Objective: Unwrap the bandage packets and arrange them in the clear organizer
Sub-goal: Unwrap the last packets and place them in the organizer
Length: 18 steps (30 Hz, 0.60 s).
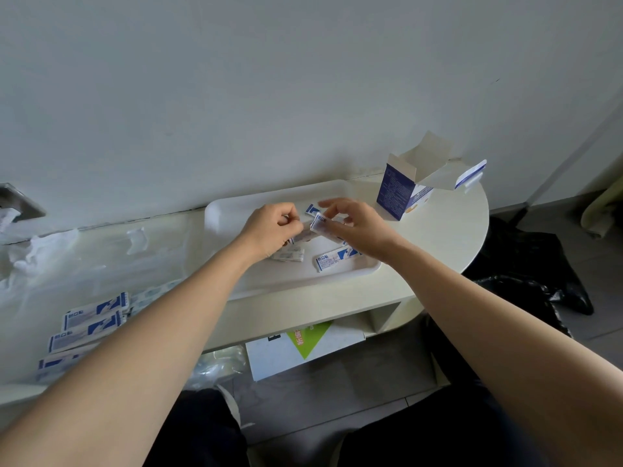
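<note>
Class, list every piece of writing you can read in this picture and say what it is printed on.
"创口贴": packet in the tray, stacked packets at left.
Too blurred or small to read: held packet, blue box, green sheet.

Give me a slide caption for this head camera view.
Over the white tray, the left hand and right hand hold a bandage packet, opened box nearby.
</note>
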Motion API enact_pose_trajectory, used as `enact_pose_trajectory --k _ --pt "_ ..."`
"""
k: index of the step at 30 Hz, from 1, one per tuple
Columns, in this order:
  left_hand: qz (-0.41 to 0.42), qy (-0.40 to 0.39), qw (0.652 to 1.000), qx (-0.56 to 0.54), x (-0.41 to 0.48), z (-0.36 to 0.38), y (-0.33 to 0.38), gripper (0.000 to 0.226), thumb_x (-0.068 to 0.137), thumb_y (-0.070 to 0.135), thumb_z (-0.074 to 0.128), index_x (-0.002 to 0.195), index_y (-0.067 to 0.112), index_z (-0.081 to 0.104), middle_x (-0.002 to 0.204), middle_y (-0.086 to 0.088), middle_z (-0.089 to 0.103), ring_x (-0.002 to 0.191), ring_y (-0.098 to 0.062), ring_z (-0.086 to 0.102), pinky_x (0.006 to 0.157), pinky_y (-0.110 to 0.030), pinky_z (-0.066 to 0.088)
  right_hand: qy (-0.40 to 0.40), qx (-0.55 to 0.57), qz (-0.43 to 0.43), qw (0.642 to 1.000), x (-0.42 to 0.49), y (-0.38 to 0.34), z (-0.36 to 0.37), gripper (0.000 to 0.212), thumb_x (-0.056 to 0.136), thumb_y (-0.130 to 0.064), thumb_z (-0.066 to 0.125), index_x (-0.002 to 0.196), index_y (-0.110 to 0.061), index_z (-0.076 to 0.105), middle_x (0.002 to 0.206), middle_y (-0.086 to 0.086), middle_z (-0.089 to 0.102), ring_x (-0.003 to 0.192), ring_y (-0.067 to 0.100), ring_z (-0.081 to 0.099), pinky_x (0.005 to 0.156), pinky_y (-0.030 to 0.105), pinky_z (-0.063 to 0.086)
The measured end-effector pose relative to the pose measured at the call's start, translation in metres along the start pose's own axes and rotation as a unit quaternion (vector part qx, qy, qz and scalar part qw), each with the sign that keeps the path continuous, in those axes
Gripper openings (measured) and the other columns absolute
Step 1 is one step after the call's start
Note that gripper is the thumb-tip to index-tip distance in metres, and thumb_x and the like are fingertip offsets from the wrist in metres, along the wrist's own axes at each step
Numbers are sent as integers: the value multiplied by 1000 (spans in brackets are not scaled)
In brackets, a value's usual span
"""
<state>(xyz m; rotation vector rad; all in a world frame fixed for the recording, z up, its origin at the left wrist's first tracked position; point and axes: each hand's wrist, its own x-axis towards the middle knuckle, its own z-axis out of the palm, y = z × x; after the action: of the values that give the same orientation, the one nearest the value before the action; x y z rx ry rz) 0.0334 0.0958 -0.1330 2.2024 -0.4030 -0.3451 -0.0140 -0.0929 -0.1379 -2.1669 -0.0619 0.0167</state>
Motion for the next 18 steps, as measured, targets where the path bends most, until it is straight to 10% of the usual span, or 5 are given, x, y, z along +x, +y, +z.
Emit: enact_pose_trajectory --k 11,18 --pt "11 15 998 -67 -1 11 10 14 95 23 56 85 15 63 75 -4 73 59 -16 62 60 -26 44 31 -113 13 993 -5 -3 -11 18 86 -24 66 99 -13 71 81 7 70 73 23 63 70 36 52" --pt "-32 26 981 191 3 13 -5 14 83 24 68 95 19 66 95 0 67 89 -21 62 75 -26 45 72 -180 62 979 20 0 -3 22 89 -27 61 93 -6 67 92 11 68 85 30 62 71 34 47"
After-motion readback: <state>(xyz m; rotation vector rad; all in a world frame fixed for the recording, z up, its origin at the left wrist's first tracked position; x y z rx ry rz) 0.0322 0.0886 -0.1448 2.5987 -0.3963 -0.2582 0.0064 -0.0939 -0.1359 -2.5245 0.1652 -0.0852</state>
